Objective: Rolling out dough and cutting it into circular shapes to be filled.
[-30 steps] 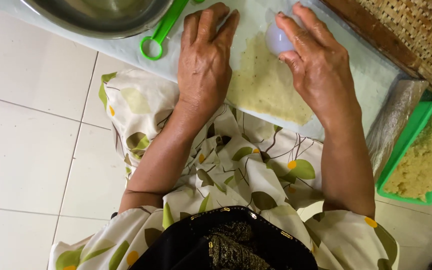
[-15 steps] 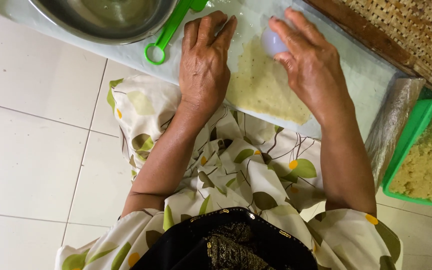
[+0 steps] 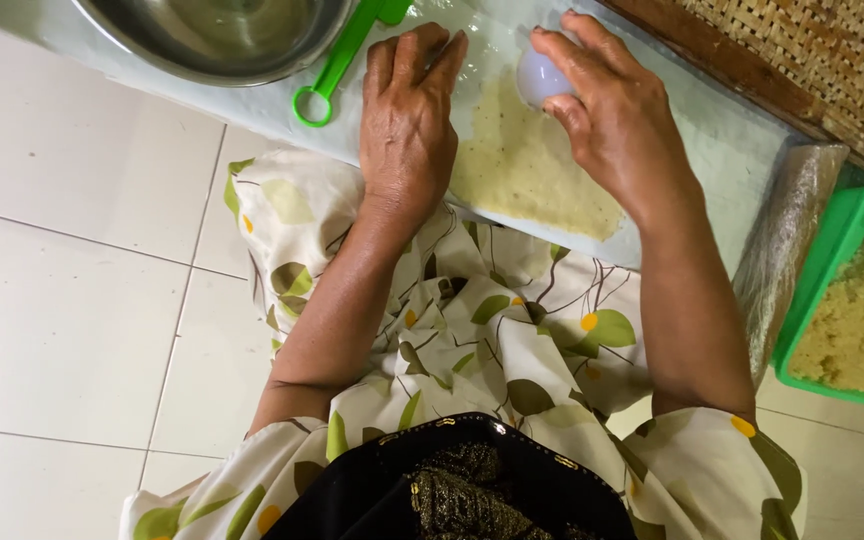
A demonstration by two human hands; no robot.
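A thin sheet of pale yellow dough [image 3: 527, 175] lies flattened on a light board [image 3: 722, 150] covered with clear plastic. My right hand [image 3: 617, 120] grips a small round translucent white object [image 3: 540, 77] and presses it on the dough's far edge. Beside it, my left hand [image 3: 407, 120] rests palm down on the board at the dough's left side, fingers together, holding nothing.
A steel bowl [image 3: 217, 40] stands at the top left, with a green plastic spoon [image 3: 337, 60] beside it. A green tray [image 3: 857, 300] of crumbly yellow mash sits at the right, next to a plastic-wrapped roll [image 3: 787, 240]. Woven matting [image 3: 822, 50] lies beyond; white floor tiles are left.
My right hand with the round white object has shifted slightly along the dough's far edge. My left hand has stayed flat on the board.
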